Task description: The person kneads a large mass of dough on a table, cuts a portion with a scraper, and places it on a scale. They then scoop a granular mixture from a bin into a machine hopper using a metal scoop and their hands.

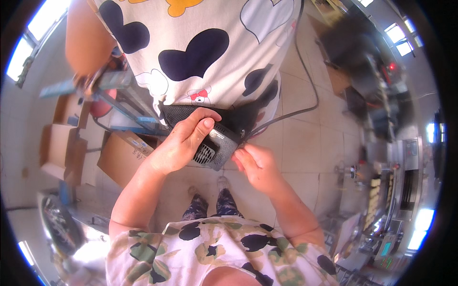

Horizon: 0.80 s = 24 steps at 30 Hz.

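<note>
- Centrally, left hand (183, 140) grips the black vented box (212, 136); right hand (255, 164) pinches at its cable end.
- Judged step: handling the cable (305, 71) connection; next needs steady fingertip work.

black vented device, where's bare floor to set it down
Bare tiled floor lies right of the black vented device held by the left hand and right hand, between the black cable and dark machines. The left is crowded with brown cardboard boxes and a blue metal frame.
</note>
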{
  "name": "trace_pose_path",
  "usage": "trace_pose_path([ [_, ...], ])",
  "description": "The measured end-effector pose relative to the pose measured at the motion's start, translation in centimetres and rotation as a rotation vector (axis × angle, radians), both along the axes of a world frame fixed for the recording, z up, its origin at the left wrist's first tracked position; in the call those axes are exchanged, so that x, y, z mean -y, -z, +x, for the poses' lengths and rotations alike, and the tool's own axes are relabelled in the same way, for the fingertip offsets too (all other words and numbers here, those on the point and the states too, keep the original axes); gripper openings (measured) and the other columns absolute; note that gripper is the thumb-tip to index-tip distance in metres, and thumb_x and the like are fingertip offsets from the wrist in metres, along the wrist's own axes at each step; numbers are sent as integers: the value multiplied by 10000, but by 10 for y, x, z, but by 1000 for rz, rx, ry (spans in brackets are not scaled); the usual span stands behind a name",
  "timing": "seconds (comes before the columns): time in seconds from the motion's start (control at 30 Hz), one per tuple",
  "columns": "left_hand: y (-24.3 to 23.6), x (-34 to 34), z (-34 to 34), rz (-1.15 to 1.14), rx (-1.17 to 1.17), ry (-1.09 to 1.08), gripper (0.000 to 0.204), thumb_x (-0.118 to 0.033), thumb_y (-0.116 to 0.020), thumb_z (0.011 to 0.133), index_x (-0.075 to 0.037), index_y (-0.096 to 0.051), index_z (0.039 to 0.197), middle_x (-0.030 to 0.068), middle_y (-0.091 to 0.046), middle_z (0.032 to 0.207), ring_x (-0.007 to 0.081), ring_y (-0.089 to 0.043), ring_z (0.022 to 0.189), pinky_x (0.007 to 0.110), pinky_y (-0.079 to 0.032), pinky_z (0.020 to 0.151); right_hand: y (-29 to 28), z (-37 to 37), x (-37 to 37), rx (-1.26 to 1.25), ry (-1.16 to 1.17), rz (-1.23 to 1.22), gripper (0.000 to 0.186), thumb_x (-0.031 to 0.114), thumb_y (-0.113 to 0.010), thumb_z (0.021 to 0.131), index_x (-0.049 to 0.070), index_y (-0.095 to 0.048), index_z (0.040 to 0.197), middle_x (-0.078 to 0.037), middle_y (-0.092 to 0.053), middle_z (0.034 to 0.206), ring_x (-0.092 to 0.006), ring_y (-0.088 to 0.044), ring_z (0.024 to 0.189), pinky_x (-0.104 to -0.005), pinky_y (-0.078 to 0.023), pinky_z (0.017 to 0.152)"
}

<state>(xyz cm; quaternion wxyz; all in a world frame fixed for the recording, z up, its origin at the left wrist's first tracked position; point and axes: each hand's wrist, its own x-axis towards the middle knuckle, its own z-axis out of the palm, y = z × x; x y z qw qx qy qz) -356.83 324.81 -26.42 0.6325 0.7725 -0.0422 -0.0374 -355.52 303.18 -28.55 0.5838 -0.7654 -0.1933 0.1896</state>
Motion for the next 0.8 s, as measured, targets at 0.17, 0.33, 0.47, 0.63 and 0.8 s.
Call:
trace_pose_path([
  [0.17,0,1,0,-12,-16,-72,385,-363,-448,1033,-23,-559,1176,24,-558,858,127,-500,802,274,-430,777,4,10,0,-52,-69,-12,212,142,-523,992,-5,-598,858,-21,-562,676,-92,-518,610,-250,-426,562],
  [0.33,-4,-1,8,-357,-118,-186,380,-349,-497,1014,-30,-598,1193,18,-609,1030,116,-568,919,253,-453,841,13,36,14,142,-68,85,186,140,-525,993,4,-613,903,-48,-593,845,-116,-558,733,-258,-461,642],
  [0.47,8,-13,11,-636,-230,-278,391,-344,-529,992,-18,-602,1197,58,-631,1036,136,-618,912,262,-498,811,7,48,13,696,-69,-69,117,47,-595,887,-5,-618,990,-123,-600,1008,-236,-588,874,-355,-473,806],
  [0.63,0,-6,14,-703,-247,-371,383,-310,-549,970,2,-595,1187,93,-635,994,162,-644,837,282,-533,743,17,58,9,1036,-286,-394,147,39,-611,779,17,-640,922,-109,-591,937,-295,-555,917,-478,-415,923],
  [0.8,7,-7,12,-743,-297,-337,392,-309,-554,958,4,-588,1191,102,-633,1022,181,-644,895,323,-548,775,27,55,15,1047,-393,-381,116,57,-582,766,34,-628,869,-72,-560,870,-272,-532,883,-447,-416,892],
])
